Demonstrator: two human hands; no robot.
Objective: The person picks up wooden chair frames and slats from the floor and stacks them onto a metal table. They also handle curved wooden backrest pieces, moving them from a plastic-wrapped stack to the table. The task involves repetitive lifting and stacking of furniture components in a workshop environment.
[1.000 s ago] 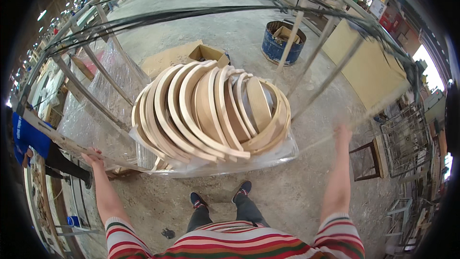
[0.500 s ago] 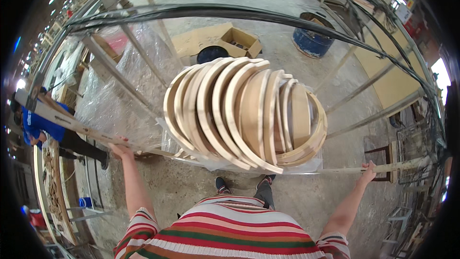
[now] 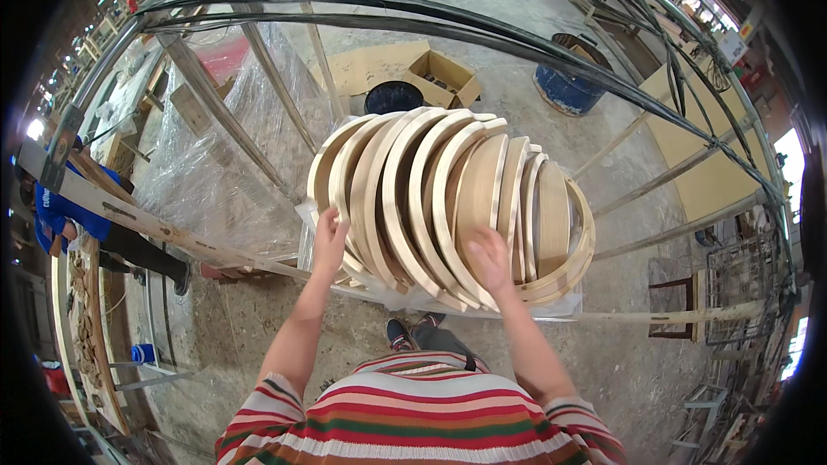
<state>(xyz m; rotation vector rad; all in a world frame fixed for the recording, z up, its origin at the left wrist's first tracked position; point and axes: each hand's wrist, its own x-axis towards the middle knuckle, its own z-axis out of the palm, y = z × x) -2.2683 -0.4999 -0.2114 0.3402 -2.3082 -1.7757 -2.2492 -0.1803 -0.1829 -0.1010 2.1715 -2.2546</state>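
Note:
Several light wooden rings with broad curved bands [image 3: 398, 198] stand tilted against each other in a row in front of me. My left hand [image 3: 330, 243] is at the near left side of the row, fingers pointing up beside the leftmost rings; whether it touches them I cannot tell. Over the right half of the row, my right hand [image 3: 491, 260] is open and a little blurred, next to a wide wooden band [image 3: 482, 189]. Neither hand shows anything held. Clear plastic sheet [image 3: 560, 303] shows under the rings.
A metal frame with a wooden bar [image 3: 663, 317] surrounds the rings, black cables [image 3: 413, 13] strung across its far side. Beyond are a cardboard box [image 3: 444, 77], a black tub [image 3: 394, 98] and a blue drum [image 3: 570, 86]. A person in blue [image 3: 86, 224] stands left.
Both my hands have let go of the wooden bar on either side and moved inward over the rings. The rings sit slightly further right in view.

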